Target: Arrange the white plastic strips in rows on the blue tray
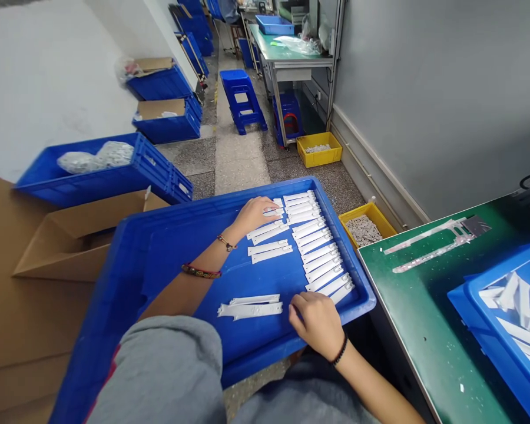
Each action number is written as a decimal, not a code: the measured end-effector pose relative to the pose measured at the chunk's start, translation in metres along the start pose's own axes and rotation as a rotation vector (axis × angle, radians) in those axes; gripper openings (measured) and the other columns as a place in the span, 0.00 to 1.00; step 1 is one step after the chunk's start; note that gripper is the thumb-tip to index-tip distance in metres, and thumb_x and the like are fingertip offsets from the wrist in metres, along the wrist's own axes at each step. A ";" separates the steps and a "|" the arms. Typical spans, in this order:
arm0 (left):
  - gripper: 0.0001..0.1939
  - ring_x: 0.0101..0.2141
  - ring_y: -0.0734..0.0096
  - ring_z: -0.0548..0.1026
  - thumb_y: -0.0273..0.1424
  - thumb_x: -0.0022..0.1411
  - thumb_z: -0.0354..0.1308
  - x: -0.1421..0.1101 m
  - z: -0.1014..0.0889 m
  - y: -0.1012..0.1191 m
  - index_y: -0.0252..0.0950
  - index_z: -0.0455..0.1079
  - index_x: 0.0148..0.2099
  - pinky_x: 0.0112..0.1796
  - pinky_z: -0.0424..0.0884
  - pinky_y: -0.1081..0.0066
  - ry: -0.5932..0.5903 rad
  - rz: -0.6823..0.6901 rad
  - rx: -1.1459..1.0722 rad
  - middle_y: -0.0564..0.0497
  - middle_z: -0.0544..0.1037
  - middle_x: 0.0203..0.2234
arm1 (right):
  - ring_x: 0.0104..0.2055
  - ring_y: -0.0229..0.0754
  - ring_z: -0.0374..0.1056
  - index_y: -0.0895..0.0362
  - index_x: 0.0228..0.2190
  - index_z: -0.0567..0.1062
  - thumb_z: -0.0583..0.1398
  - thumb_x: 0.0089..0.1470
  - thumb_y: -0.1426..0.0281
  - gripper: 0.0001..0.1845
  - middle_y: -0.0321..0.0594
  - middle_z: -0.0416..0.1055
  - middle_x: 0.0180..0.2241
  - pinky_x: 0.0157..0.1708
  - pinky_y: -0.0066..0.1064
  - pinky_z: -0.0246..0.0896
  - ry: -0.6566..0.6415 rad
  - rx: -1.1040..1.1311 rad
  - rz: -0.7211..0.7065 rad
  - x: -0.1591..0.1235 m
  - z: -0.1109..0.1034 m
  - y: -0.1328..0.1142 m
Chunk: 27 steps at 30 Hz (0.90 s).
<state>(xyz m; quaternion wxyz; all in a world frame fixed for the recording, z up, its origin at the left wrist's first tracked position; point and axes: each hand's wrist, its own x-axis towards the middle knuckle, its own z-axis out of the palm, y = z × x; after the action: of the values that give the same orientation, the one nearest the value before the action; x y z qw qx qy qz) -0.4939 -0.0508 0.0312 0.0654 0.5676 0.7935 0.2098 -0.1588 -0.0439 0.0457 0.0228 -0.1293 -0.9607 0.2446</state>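
A large blue tray (168, 247) lies in front of me with flat white plastic strips in it. A long column of strips (318, 252) runs along its right side, with a second, shorter group (270, 251) to the left. My left hand (255, 215) reaches over the far end of that group, fingertips closed on a white plastic strip (271, 212) that they partly cover. Near the tray's front right rim, my right hand (318, 323) is curled, its finger undersides hidden. Left of it lies a small loose pile of white strips (251, 308).
On the right, a green table (441, 318) bears a blue bin (472, 294) of white pieces and a pale forked part (433, 247). Yellow bins (371, 212) stand on the floor. An open cardboard box (83, 218) and blue crates (132, 171) are at left; a blue stool (242, 100) stands ahead.
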 end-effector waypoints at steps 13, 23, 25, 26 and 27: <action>0.18 0.47 0.53 0.73 0.43 0.62 0.60 -0.026 0.010 0.024 0.35 0.76 0.46 0.51 0.65 0.58 0.023 0.007 0.113 0.42 0.78 0.44 | 0.35 0.41 0.71 0.57 0.32 0.73 0.55 0.64 0.71 0.09 0.38 0.74 0.31 0.33 0.29 0.52 -0.036 0.013 0.050 -0.001 0.000 -0.003; 0.14 0.41 0.62 0.75 0.43 0.63 0.56 -0.160 -0.034 0.056 0.40 0.76 0.41 0.45 0.69 0.66 -0.334 -0.062 -0.122 0.48 0.78 0.38 | 0.41 0.39 0.71 0.56 0.46 0.73 0.60 0.57 0.78 0.15 0.39 0.75 0.40 0.41 0.28 0.62 0.183 0.175 0.032 0.073 -0.043 0.027; 0.15 0.44 0.61 0.75 0.43 0.58 0.61 -0.182 -0.033 0.059 0.41 0.76 0.44 0.49 0.68 0.66 -0.389 -0.104 -0.154 0.49 0.78 0.41 | 0.43 0.40 0.70 0.58 0.47 0.73 0.61 0.56 0.78 0.16 0.42 0.74 0.43 0.41 0.28 0.62 0.132 0.050 0.025 0.105 -0.049 0.031; 0.16 0.46 0.59 0.74 0.42 0.55 0.63 -0.190 -0.031 0.060 0.42 0.76 0.45 0.50 0.67 0.65 -0.401 -0.123 -0.160 0.49 0.78 0.42 | 0.45 0.41 0.70 0.58 0.47 0.74 0.64 0.54 0.78 0.18 0.44 0.74 0.46 0.42 0.28 0.62 0.059 -0.012 -0.018 0.120 -0.049 0.033; 0.18 0.47 0.58 0.73 0.41 0.53 0.65 -0.195 -0.028 0.059 0.42 0.76 0.46 0.51 0.67 0.65 -0.403 -0.138 -0.163 0.49 0.77 0.43 | 0.48 0.42 0.69 0.59 0.47 0.74 0.66 0.52 0.77 0.19 0.45 0.73 0.47 0.44 0.29 0.62 -0.026 -0.075 -0.091 0.132 -0.046 0.035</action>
<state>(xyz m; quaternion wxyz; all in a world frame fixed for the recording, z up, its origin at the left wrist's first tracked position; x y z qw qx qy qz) -0.3843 -0.2230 0.0546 0.2823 0.5351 0.7819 0.1505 -0.2727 0.0415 0.0668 0.0167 -0.0830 -0.9743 0.2089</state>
